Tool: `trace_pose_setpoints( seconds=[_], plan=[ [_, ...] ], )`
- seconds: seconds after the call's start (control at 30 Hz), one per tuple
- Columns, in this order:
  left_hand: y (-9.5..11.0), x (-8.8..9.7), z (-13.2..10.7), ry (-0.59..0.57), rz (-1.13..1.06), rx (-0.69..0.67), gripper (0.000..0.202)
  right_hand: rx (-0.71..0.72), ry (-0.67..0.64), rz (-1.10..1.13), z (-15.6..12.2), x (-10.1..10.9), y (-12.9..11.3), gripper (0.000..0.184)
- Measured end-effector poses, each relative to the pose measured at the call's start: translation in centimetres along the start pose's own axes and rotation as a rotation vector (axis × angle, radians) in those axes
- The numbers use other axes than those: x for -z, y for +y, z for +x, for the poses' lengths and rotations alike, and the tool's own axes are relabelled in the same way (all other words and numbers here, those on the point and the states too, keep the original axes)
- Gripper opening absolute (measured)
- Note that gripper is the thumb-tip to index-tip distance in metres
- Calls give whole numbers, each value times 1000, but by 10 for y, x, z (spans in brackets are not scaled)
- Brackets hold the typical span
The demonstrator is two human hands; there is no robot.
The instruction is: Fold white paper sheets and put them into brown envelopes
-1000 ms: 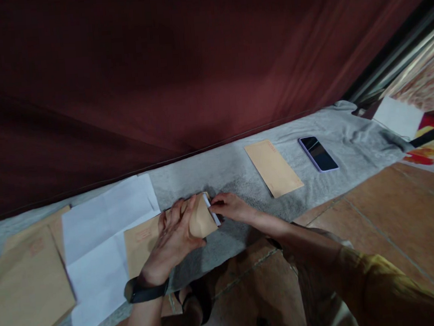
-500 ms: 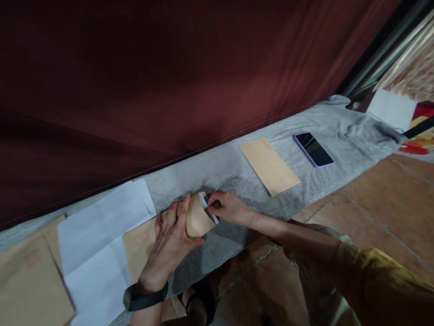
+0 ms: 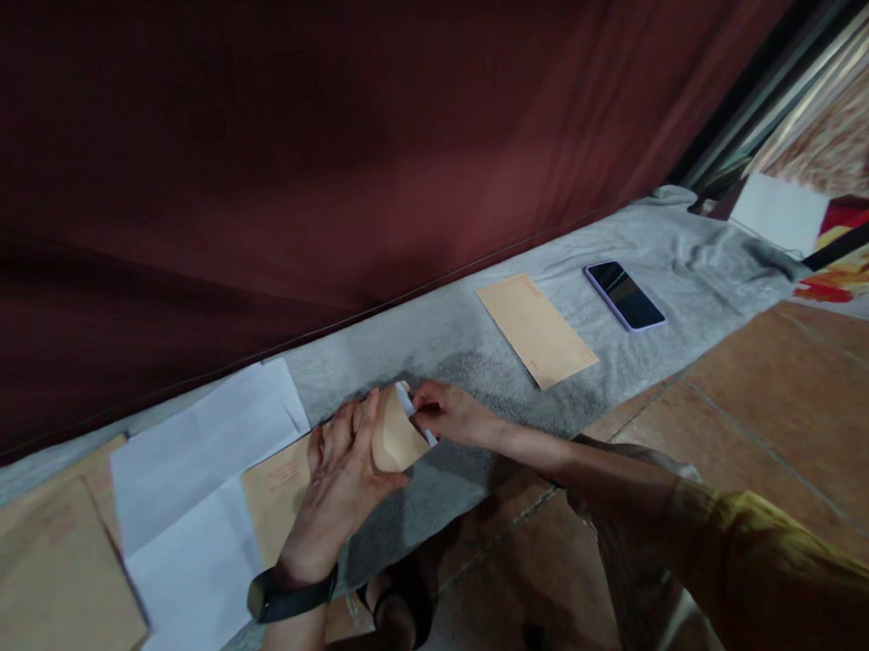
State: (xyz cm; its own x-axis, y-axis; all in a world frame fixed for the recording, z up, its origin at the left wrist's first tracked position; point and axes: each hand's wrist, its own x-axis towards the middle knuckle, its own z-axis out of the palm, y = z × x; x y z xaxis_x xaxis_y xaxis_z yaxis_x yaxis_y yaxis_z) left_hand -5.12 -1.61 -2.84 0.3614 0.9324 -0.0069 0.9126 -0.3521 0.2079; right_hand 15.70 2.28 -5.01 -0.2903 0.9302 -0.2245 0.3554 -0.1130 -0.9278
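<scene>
Left hand (image 3: 341, 478): fingers spread over the top of the brown envelope (image 3: 396, 441), thumb at its near edge; holding it down on the grey cloth (image 3: 436, 340); dark band (image 3: 286, 593) on the wrist
Right hand (image 3: 449, 415): fingertips pinched narrow on the white paper (image 3: 408, 404) at the envelope's open end; yellow sleeve (image 3: 769, 560) on the arm
Brown envelope: lies on the near part of the cloth, between the two hands; right end slightly raised; left end touching the white sheets (image 3: 203, 444)
White paper: folded; only a thin edge shows at the envelope's mouth; the rest hidden inside or under the fingers
Change from a second ago: both hands keep the same grip and place; the thin white edge still shows at the mouth; how far in it sits cannot be told
Left of the sheets: envelope stack (image 3: 49, 587), partly under them
Farther right on the cloth: single envelope (image 3: 536, 329), flat; phone (image 3: 624, 296) near it, screen up, not touching
Behind: red curtain (image 3: 316, 154), its hem along the cloth's far edge
Near side: tiled floor (image 3: 787, 408)
</scene>
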Motion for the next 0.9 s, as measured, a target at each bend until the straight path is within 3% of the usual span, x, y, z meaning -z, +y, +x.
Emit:
trace_pose_setpoints(
  seconds=[0.13, 0.27, 0.9],
  plan=[
    [1, 0, 0, -17, -5, 16, 114, -73, -20, 139, 2, -1, 1, 23],
    [3, 2, 0, -41, -14, 35, 116, -131, -107, 264, 4, 2, 3, 18],
    [7, 1, 1, -46, -76, -12, 117, -203, -189, 334, -2, 2, 0, 8]
  ],
)
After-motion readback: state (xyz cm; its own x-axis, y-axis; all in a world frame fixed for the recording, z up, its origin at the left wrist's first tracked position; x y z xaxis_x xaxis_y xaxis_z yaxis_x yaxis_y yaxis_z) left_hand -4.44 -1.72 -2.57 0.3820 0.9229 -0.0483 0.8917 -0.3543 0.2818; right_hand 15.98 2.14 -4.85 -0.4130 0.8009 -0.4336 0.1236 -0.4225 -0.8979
